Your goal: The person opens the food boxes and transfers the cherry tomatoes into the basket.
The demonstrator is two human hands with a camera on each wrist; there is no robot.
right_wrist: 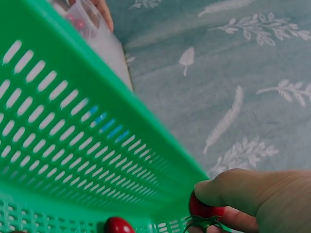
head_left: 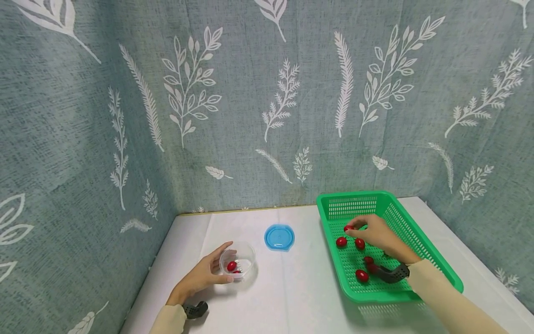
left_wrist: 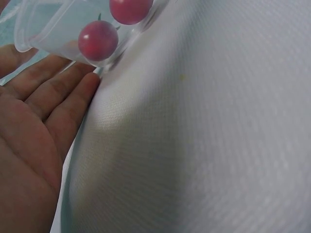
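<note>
My left hand (head_left: 217, 264) holds a clear plastic container (head_left: 244, 260) between thumb and fingers on the white table. In the left wrist view, the fingers (left_wrist: 58, 97) lie fairly straight against the container (left_wrist: 48, 29), which holds two cherry tomatoes (left_wrist: 98, 40). My right hand (head_left: 354, 227) is inside the green basket (head_left: 417, 241) and pinches a cherry tomato (head_left: 347, 228) between thumb and fingertips. The right wrist view shows that tomato (right_wrist: 200, 209) gripped close to the basket wall (right_wrist: 73, 145). Several more cherry tomatoes (head_left: 341, 241) lie loose on the basket floor.
A blue lid (head_left: 279, 237) lies flat on the white table (head_left: 292, 297) between the container and the basket. Leaf-patterned fabric walls (head_left: 267, 116) close in the back and both sides. A dark wrist strap (head_left: 392, 274) rests over the basket.
</note>
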